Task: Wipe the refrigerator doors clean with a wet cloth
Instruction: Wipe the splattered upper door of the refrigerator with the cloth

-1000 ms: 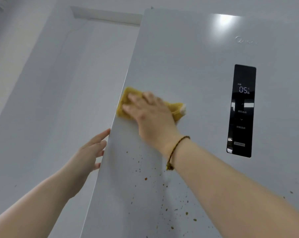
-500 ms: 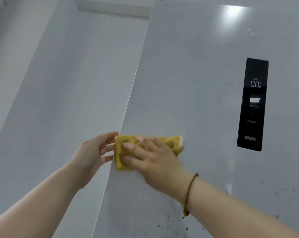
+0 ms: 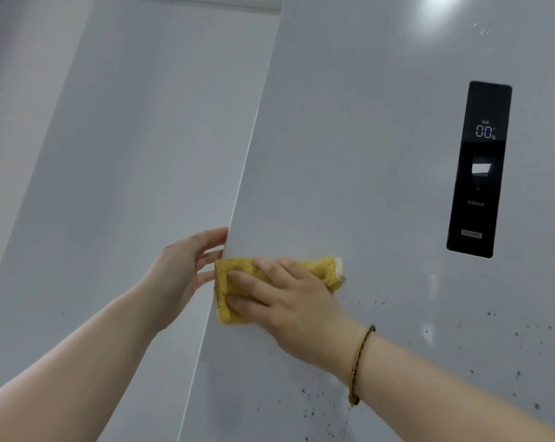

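Our left hand (image 3: 186, 269) sits at the left edge of the door (image 3: 349, 154). Its fingers are nearly straight and loosely spread, with the tips touching that edge and partly hidden behind it, and they are curled round nothing. Behind this hand we see a pale grey panel (image 3: 126, 154) running up and away.

Just to its right, the yellow cloth (image 3: 225, 301) lies flat against the door front, its left side reaching the door's edge beside our left fingertips. Our right hand (image 3: 288, 307) presses it to the surface with palm down and fingers stretched out flat over the cloth, not bunched around it. One cloth corner pokes out past the knuckles on the right. A thin braided bracelet (image 3: 360, 362) circles the right wrist.

Dark specks (image 3: 311, 409) dot the door below and to the right of the cloth. Further right, higher up, a black display (image 3: 480, 169) is set in the door and reads 00. Above it is a bright glare (image 3: 442, 4).
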The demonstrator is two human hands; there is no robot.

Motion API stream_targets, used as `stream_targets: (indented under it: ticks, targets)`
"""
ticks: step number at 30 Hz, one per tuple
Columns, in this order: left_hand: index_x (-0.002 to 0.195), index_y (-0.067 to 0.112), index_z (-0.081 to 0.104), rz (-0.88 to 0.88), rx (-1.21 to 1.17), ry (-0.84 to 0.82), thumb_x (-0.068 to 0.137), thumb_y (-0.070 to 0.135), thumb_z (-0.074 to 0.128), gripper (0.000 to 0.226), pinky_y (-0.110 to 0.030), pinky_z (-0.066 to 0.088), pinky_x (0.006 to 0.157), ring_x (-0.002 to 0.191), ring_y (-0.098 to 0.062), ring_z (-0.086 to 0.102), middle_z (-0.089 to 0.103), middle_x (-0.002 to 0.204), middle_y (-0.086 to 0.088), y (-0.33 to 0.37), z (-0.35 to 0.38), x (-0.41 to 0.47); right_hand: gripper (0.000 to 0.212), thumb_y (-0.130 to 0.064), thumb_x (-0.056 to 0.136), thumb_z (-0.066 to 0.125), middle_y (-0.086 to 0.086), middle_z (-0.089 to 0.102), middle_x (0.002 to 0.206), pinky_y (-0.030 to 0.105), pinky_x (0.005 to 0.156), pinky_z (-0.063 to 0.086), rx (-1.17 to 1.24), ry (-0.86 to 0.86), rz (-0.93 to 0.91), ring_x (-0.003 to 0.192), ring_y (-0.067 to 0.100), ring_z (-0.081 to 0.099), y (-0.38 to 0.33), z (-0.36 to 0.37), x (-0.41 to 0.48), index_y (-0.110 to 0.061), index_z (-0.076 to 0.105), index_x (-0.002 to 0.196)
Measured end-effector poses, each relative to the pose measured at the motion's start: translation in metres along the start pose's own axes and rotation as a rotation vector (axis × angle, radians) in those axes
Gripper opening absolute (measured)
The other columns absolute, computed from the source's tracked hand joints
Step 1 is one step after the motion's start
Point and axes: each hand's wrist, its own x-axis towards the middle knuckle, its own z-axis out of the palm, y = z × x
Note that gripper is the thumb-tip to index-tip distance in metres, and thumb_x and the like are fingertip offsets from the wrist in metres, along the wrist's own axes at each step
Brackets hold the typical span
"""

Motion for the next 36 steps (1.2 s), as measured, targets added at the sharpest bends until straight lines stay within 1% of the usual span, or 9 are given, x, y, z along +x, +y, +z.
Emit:
stream_targets:
  ticks: [3, 7, 11, 15, 17, 21, 25, 30, 36]
  targets:
    - [0.09, 0.018, 0.064, 0.025, 0.038, -0.005, 0.095, 0.014, 0.033, 0.032, -0.031, 0.047, 0.085, 0.097, -0.011, 0.06, 0.066, 0.102, 0.004, -0.001, 0.001, 0.0, 0.042, -0.015, 0.073, 0.036, 0.001, 0.07, 0.104, 0.035, 0.076, 0.044, -0.068, 0.037, 0.14, 0.089, 0.027, 0.064, 0.033, -0.008, 0.009, -0.024, 0.074, 0.09]
    - [0.092, 0.03, 0.062, 0.077, 0.146, -0.008, 0.097, 0.013, 0.03, 0.036, -0.026, 0.045, 0.086, 0.1, -0.002, 0.057, 0.064, 0.101, 0.018, -0.008, 0.004, -0.002, 0.042, -0.01, 0.075, 0.038, 0.007, 0.067, 0.112, 0.037, 0.076, 0.051, -0.142, 0.109, 0.417, 0.101, 0.027, 0.043, 0.053, -0.016, 0.001, -0.017, 0.071, 0.101]
    - [0.097, 0.03, 0.06, 0.064, 0.163, 0.021, 0.089, 0.002, 0.035, 0.039, -0.025, 0.044, 0.085, 0.099, -0.001, 0.056, 0.063, 0.105, 0.018, -0.012, 0.01, -0.005, 0.046, -0.005, 0.083, 0.031, 0.005, 0.068, 0.111, 0.038, 0.083, 0.042, -0.069, 0.076, 0.225, 0.1, 0.029, 0.043, 0.01, -0.009, -0.032, -0.019, 0.07, 0.101]
    - [0.111, 0.027, 0.054, 0.063, 0.193, 0.065, 0.09, 0.001, 0.036, 0.038, -0.013, 0.047, 0.062, 0.077, 0.002, 0.059, 0.06, 0.093, 0.018, -0.01, 0.017, -0.005, 0.04, -0.012, 0.096, 0.017, -0.001, 0.066, 0.116, 0.037, 0.083, 0.04, -0.044, -0.047, -0.08, 0.102, 0.028, 0.052, 0.014, -0.016, -0.053, -0.022, 0.055, 0.107]
    - [0.114, 0.025, 0.055, 0.073, 0.222, 0.049, 0.087, -0.003, 0.033, 0.044, -0.015, 0.047, 0.067, 0.081, -0.002, 0.06, 0.064, 0.09, 0.014, -0.01, 0.016, -0.005, 0.041, -0.008, 0.092, 0.028, 0.0, 0.068, 0.112, 0.038, 0.079, 0.044, -0.045, -0.001, -0.004, 0.097, 0.03, 0.06, 0.036, -0.023, -0.046, -0.022, 0.065, 0.1]
    - [0.108, 0.032, 0.059, 0.086, 0.264, 0.025, 0.081, -0.007, 0.028, 0.056, -0.02, 0.041, 0.084, 0.101, -0.008, 0.058, 0.07, 0.087, 0.018, -0.013, 0.009, -0.005, 0.036, -0.008, 0.08, 0.041, 0.005, 0.069, 0.109, 0.038, 0.079, 0.042, -0.103, 0.119, 0.343, 0.102, 0.027, 0.046, 0.062, -0.031, -0.041, -0.018, 0.074, 0.093]
    - [0.126, 0.026, 0.05, 0.104, 0.24, 0.086, 0.085, -0.005, 0.03, 0.055, -0.017, 0.039, 0.075, 0.105, -0.011, 0.053, 0.056, 0.123, 0.002, -0.02, 0.016, -0.005, 0.039, -0.006, 0.088, 0.036, 0.004, 0.068, 0.111, 0.038, 0.083, 0.037, -0.073, 0.127, 0.342, 0.103, 0.027, 0.046, 0.021, -0.019, -0.062, -0.019, 0.071, 0.098]
    - [0.141, 0.029, 0.027, 0.34, 0.565, 0.282, 0.088, 0.0, 0.036, 0.061, -0.023, 0.012, 0.11, 0.138, -0.005, 0.012, 0.017, 0.15, 0.015, -0.035, 0.028, -0.008, 0.032, -0.014, 0.098, 0.02, -0.003, 0.065, 0.117, 0.038, 0.09, 0.038, -0.068, -0.049, 0.011, 0.108, 0.026, 0.047, 0.019, -0.031, -0.083, -0.024, 0.049, 0.109]
    - [0.125, 0.032, 0.043, 0.889, 0.817, -0.005, 0.074, 0.016, 0.026, 0.056, -0.007, 0.009, 0.108, 0.131, 0.013, 0.017, 0.037, 0.137, 0.014, -0.061, 0.044, -0.023, 0.046, -0.008, 0.096, 0.019, 0.006, 0.066, 0.113, 0.04, 0.076, 0.049, -0.157, 0.129, 0.471, 0.104, 0.028, 0.048, 0.06, -0.049, -0.092, -0.019, 0.063, 0.105]
